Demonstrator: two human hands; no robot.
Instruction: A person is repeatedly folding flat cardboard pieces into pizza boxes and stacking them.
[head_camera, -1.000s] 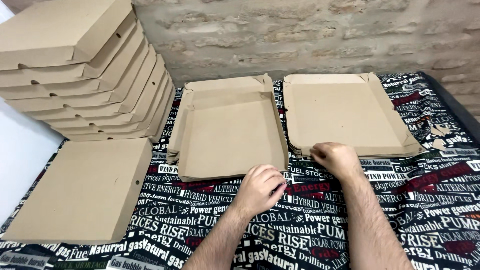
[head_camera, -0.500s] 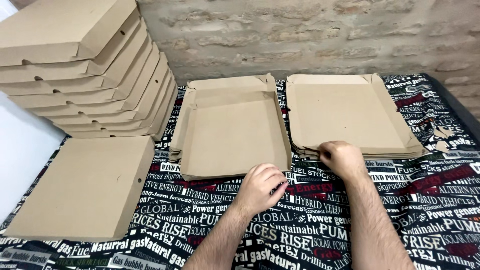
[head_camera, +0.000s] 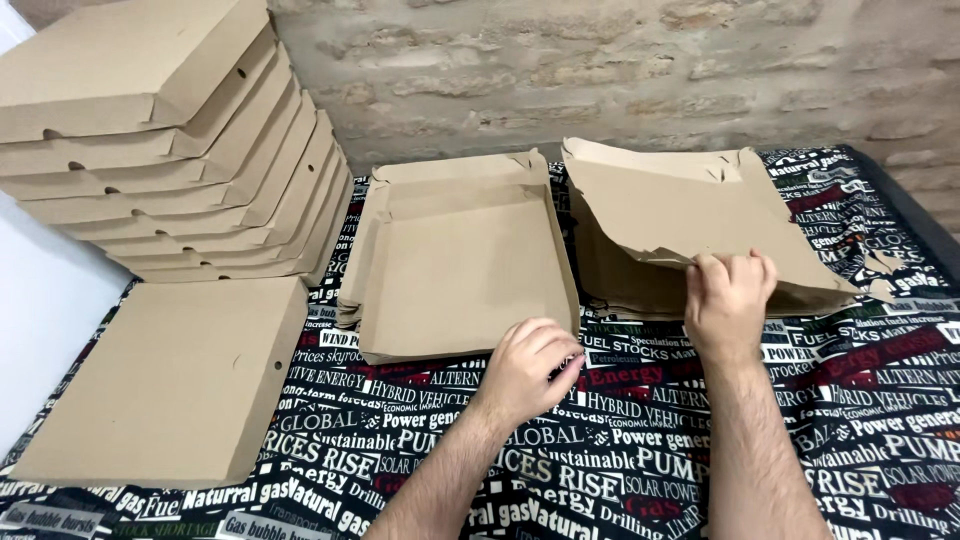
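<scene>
Right hand (head_camera: 728, 300) grips the top flat box blank (head_camera: 690, 215), lifted off its pile; left hand (head_camera: 530, 368) loosely curled, empty.

The tabletop (head_camera: 640, 450) is covered by a black cloth with white and red printed lettering. A stack of flat cardboard box blanks (head_camera: 465, 265) lies near its middle. Left of that stack lies one closed cardboard box (head_camera: 165, 385), with a leaning pile of closed boxes (head_camera: 170, 150) behind it. Right of the stack lies another stack of blanks (head_camera: 690, 225), its top sheet raised.
</scene>
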